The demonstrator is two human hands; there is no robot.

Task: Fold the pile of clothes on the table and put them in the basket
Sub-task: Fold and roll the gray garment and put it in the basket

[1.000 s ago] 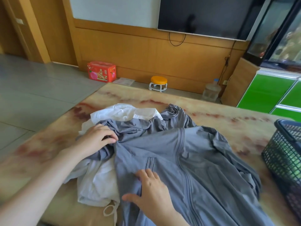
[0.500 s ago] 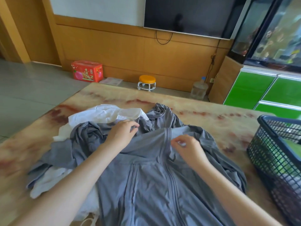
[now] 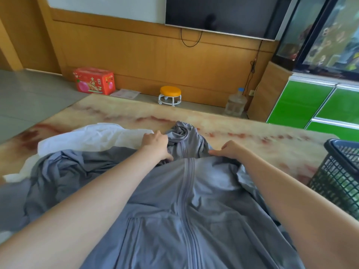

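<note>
Gripping jacket (image 3: pixel 194 210) collar edge: left hand (image 3: pixel 155 145), right hand (image 3: pixel 230 150); basket (image 3: pixel 340 181) apart.

Both forearms are bare along their whole visible length. The left hand (image 3: pixel 155 145) and right hand (image 3: pixel 231 150) are bare too.

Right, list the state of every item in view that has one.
Grey zip-up jacket: zipped, front up, unfolded.
White crumpled garment: unfolded, partly beneath the jacket.
Dark plastic mesh basket: upright, contents hidden.
Left hand: grips the jacket's collar.
Right hand: grips the jacket's shoulder.
Black wall television: off.
</note>
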